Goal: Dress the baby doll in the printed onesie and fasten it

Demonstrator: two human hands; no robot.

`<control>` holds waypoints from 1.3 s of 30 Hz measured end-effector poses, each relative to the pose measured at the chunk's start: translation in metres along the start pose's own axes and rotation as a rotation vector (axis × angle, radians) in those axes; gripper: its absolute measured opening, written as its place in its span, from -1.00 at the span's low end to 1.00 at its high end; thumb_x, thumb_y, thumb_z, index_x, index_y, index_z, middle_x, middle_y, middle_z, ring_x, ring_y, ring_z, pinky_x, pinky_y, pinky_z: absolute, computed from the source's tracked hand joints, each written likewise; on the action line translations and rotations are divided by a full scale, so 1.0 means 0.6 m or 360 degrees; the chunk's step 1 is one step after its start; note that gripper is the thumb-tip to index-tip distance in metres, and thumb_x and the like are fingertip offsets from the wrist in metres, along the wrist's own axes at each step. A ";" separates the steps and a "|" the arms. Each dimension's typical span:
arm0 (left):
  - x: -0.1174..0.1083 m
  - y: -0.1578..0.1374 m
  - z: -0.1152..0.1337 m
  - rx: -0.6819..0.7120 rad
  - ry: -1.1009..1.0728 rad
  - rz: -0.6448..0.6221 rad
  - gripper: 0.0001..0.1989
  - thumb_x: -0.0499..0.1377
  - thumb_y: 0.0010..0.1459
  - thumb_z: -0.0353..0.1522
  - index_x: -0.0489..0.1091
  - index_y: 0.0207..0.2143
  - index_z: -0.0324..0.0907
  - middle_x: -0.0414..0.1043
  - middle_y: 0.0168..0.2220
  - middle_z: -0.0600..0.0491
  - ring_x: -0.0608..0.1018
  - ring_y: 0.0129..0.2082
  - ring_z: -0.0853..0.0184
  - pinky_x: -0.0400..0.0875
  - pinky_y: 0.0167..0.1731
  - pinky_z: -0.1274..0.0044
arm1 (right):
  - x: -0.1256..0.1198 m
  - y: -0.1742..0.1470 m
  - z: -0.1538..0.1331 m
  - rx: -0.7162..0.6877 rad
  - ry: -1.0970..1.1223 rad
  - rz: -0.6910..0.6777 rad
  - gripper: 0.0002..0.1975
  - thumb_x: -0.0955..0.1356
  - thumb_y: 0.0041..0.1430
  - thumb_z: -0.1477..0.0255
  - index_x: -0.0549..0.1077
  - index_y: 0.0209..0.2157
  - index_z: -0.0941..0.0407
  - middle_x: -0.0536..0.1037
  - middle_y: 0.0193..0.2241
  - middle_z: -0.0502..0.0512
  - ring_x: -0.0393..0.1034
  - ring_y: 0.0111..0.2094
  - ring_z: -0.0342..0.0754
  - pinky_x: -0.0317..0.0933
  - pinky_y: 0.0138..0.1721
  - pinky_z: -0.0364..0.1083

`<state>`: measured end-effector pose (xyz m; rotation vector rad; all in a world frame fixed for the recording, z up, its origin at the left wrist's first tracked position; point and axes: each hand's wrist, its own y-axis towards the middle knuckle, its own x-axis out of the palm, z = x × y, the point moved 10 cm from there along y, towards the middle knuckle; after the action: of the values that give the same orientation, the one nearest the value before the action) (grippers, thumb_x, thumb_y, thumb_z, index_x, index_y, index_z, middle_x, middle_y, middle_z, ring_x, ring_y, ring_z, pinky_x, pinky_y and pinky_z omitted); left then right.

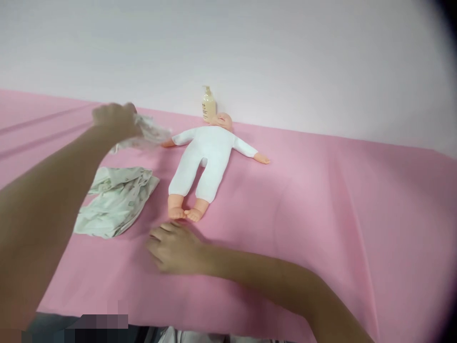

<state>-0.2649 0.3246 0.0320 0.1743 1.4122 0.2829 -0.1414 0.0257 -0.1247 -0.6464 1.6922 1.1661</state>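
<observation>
My left hand (116, 120) is raised at the upper left, its fingers closed on a thin white patterned cloth (153, 129) that is smeared by motion. The cloth hangs beside the doll's outstretched hand; whether they touch I cannot tell. A baby doll (209, 150) with a white fabric body lies on its back, arms spread and feet toward me. Just below those feet, my right hand (174, 248) rests on the pink sheet, fingers loosely bent and a little apart, with nothing visible in them. Folded pale printed baby clothes (119, 205) lie left of the doll, partly covered by my left forearm.
A pump bottle (209, 105) of pale yellow liquid stands behind the doll's head, against the white wall (285, 62). A pink sheet (303, 228) covers the table, with creases at the right. The table's front edge runs along the bottom.
</observation>
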 end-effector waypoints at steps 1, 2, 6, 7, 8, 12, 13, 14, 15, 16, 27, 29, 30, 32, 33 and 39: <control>-0.053 0.000 0.000 -0.0143 0.0048 0.0140 -0.24 0.42 -0.04 -0.27 0.28 0.17 -0.41 0.34 0.13 -0.13 0.34 0.11 0.03 0.20 0.09 -0.08 | -0.005 -0.002 -0.002 0.0004 0.0033 0.0012 -0.82 0.27 0.29 0.46 0.51 -0.30 0.17 0.56 -0.29 0.13 0.42 -0.23 0.05 0.33 -0.25 0.04; -0.106 -0.005 0.015 -0.0180 -0.0016 0.0284 -0.28 0.41 -0.03 -0.31 0.31 0.16 -0.40 0.37 0.14 -0.11 0.38 0.12 -0.01 0.25 0.08 -0.04 | -0.013 -0.003 -0.001 0.0029 0.0120 0.0043 -0.84 0.28 0.29 0.46 0.51 -0.26 0.16 0.57 -0.26 0.13 0.45 -0.20 0.05 0.35 -0.24 0.02; -0.281 -0.096 0.158 0.0216 -0.0134 0.0755 -0.39 0.22 0.17 -0.31 0.27 0.21 -0.45 0.43 0.04 0.02 0.43 0.18 -0.08 0.25 0.14 0.09 | -0.094 0.000 0.065 0.0530 0.0979 0.0399 -0.77 0.30 0.34 0.41 0.44 0.00 0.08 0.61 -0.06 0.10 0.54 -0.08 -0.03 0.44 -0.10 -0.05; -0.304 -0.137 0.207 0.0404 -0.0079 0.0827 -0.39 0.20 0.16 -0.32 0.27 0.23 -0.40 0.43 0.02 0.06 0.45 0.17 -0.06 0.26 0.12 0.12 | -0.125 -0.002 0.090 0.0688 0.1237 0.0514 -0.74 0.31 0.35 0.37 0.40 0.04 0.06 0.60 -0.03 0.10 0.55 -0.08 -0.03 0.47 -0.11 -0.04; -0.308 -0.177 0.251 0.0543 -0.0010 0.0801 -0.38 0.20 0.14 -0.33 0.27 0.23 -0.37 0.42 0.00 0.05 0.45 0.16 -0.09 0.28 0.08 0.11 | -0.160 -0.012 0.121 0.0920 0.1414 0.0678 -0.72 0.29 0.37 0.36 0.37 0.08 0.04 0.60 -0.01 0.11 0.55 -0.04 -0.01 0.49 -0.13 -0.02; -0.235 -0.383 0.425 0.1343 0.0255 0.0681 -0.54 0.01 0.34 -0.20 0.39 0.14 -0.25 0.40 -0.08 -0.09 0.49 0.06 -0.11 0.40 -0.11 0.08 | -0.322 -0.090 0.188 0.1272 0.1946 0.1411 -0.46 -0.07 0.48 0.16 0.38 0.03 0.03 0.56 -0.02 0.13 0.50 0.07 -0.06 0.49 -0.09 -0.03; -0.201 -0.430 0.455 0.1502 0.0241 0.0575 -0.59 -0.14 0.41 -0.32 0.42 0.08 -0.22 0.44 -0.14 -0.08 0.52 0.03 -0.03 0.41 -0.10 0.08 | -0.353 -0.119 0.190 0.1231 0.2036 0.1567 -0.41 -0.08 0.45 0.11 0.41 -0.03 0.04 0.55 -0.05 0.11 0.46 0.13 -0.07 0.47 -0.03 -0.06; -0.173 -0.474 0.478 0.1629 0.0159 0.0526 -0.55 -0.24 0.44 -0.40 0.42 0.03 -0.18 0.46 -0.11 -0.08 0.52 0.02 0.04 0.38 -0.04 0.07 | -0.371 -0.152 0.190 0.1239 0.2088 0.1638 -0.44 -0.02 0.42 0.07 0.44 -0.13 0.06 0.55 -0.09 0.10 0.44 0.15 -0.07 0.45 0.01 -0.08; -0.147 -0.516 0.499 0.1766 0.0057 0.0493 -0.54 -0.27 0.44 -0.43 0.41 0.01 -0.16 0.47 -0.05 -0.10 0.52 0.02 0.08 0.37 -0.01 0.09 | -0.383 -0.192 0.187 0.1290 0.2022 0.1686 -0.54 0.08 0.39 0.09 0.44 -0.20 0.05 0.56 -0.15 0.08 0.47 0.11 -0.08 0.46 -0.01 -0.10; -0.124 -0.554 0.515 0.1896 -0.0034 0.0489 -0.58 -0.24 0.45 -0.43 0.39 0.04 -0.15 0.48 0.00 -0.13 0.51 0.03 0.10 0.37 0.00 0.13 | -0.388 -0.236 0.183 0.1349 0.1934 0.1731 -0.65 0.18 0.35 0.12 0.45 -0.23 0.04 0.56 -0.19 0.07 0.51 0.05 -0.06 0.48 -0.04 -0.09; -0.004 -0.739 0.544 0.2431 -0.0710 0.0955 -0.74 0.10 0.34 -0.45 0.38 0.06 -0.17 0.57 -0.06 -0.08 0.57 -0.20 0.27 0.35 -0.26 0.42 | -0.291 -0.639 0.199 0.2197 0.1863 0.1792 -0.72 0.46 0.13 0.32 0.54 -0.13 0.13 0.69 -0.23 0.16 0.62 -0.22 0.09 0.54 -0.22 0.00; 0.023 -0.714 0.534 0.2294 -0.0671 0.0860 -0.75 0.06 0.34 -0.45 0.39 0.03 -0.18 0.59 -0.14 -0.04 0.55 -0.32 0.30 0.34 -0.29 0.43 | -0.283 -0.680 0.208 0.2358 0.1814 0.1704 -0.75 0.51 0.07 0.38 0.55 -0.19 0.16 0.69 -0.31 0.15 0.62 -0.32 0.07 0.54 -0.27 -0.02; 0.035 -0.702 0.527 0.2239 -0.0658 0.0840 -0.75 0.06 0.32 -0.46 0.39 0.02 -0.19 0.60 -0.17 -0.03 0.55 -0.35 0.31 0.33 -0.31 0.43 | -0.286 -0.700 0.211 0.2443 0.1711 0.1649 -0.73 0.54 0.03 0.40 0.56 -0.22 0.18 0.69 -0.33 0.16 0.61 -0.35 0.06 0.54 -0.31 -0.03; 0.062 -0.681 0.515 0.2166 -0.0606 0.0766 -0.75 0.05 0.31 -0.46 0.41 0.00 -0.19 0.59 -0.21 -0.01 0.56 -0.39 0.32 0.32 -0.36 0.45 | -0.297 -0.727 0.216 0.2570 0.1486 0.1511 -0.68 0.59 -0.04 0.40 0.57 -0.23 0.20 0.68 -0.33 0.17 0.60 -0.38 0.06 0.53 -0.37 -0.05; 0.075 -0.670 0.512 0.2120 -0.0577 0.0704 -0.75 0.04 0.31 -0.45 0.41 -0.01 -0.19 0.59 -0.23 -0.01 0.56 -0.40 0.32 0.31 -0.39 0.46 | -0.305 -0.737 0.217 0.2620 0.1379 0.1436 -0.65 0.60 -0.07 0.40 0.58 -0.24 0.21 0.69 -0.31 0.18 0.60 -0.38 0.06 0.51 -0.39 -0.06; 0.116 -0.636 0.515 0.1900 -0.0469 0.0316 -0.69 0.03 0.33 -0.43 0.42 0.06 -0.16 0.55 -0.25 0.00 0.58 -0.33 0.29 0.35 -0.42 0.47 | -0.325 -0.739 0.225 0.2561 0.1459 0.1151 -0.61 0.57 0.00 0.35 0.55 -0.13 0.19 0.67 -0.20 0.24 0.61 -0.28 0.12 0.52 -0.32 -0.02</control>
<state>0.0838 -0.0037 -0.0958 1.2794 1.1087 -0.4500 0.3554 -0.0482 -0.1422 0.6312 2.9820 -0.5164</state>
